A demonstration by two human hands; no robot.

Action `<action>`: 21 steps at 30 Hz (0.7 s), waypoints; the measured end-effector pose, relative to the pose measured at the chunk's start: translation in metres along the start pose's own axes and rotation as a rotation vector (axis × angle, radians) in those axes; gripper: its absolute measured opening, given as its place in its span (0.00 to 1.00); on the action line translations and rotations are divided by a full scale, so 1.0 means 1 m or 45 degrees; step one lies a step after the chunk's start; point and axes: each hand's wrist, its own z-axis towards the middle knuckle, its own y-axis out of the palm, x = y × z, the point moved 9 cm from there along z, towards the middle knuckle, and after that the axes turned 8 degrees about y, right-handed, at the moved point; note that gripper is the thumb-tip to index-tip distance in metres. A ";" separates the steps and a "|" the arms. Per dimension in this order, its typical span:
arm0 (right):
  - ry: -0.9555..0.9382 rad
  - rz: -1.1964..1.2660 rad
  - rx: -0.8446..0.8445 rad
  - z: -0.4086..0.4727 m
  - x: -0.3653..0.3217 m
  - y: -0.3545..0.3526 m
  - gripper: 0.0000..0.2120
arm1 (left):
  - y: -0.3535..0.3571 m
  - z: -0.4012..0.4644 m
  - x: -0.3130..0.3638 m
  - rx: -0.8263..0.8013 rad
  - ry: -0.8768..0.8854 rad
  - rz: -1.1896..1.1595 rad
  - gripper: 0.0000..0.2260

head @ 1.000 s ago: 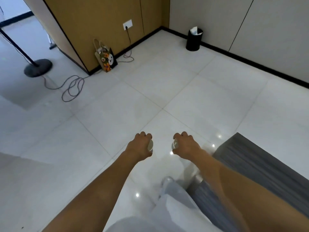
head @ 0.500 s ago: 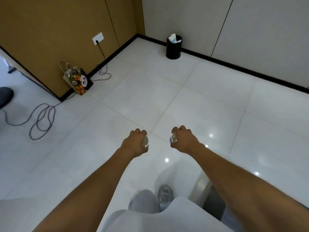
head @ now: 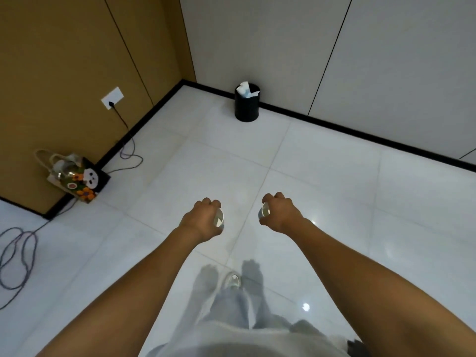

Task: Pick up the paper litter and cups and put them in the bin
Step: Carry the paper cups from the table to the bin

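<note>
My left hand (head: 202, 219) grips a white paper cup (head: 219, 218) with its mouth turned to the right. My right hand (head: 279, 212) grips a second paper cup (head: 264, 211), its mouth turned to the left. Both hands are held out in front of me above the white tiled floor. A black round bin (head: 246, 106) stands far ahead against the grey wall, with white paper litter (head: 246, 89) sticking out of its top.
A patterned tote bag (head: 77, 180) leans against the brown panel wall at the left. A dark cable (head: 128, 155) runs from a wall socket (head: 112, 98) along the floor and coils at the far left. My shoe (head: 233, 280) shows below the hands.
The view has moved forward and turned left; the bin looms larger and more central. The grey table at the right is out of view. Both hands still hold their cups.
</note>
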 end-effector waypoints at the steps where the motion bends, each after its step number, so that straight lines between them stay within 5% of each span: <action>1: 0.004 0.010 0.000 0.018 -0.010 -0.010 0.26 | -0.014 0.021 -0.007 -0.005 0.005 0.009 0.24; 21: 0.097 0.017 0.015 0.435 -0.061 -0.245 0.27 | -0.210 0.480 -0.039 0.060 0.074 0.047 0.24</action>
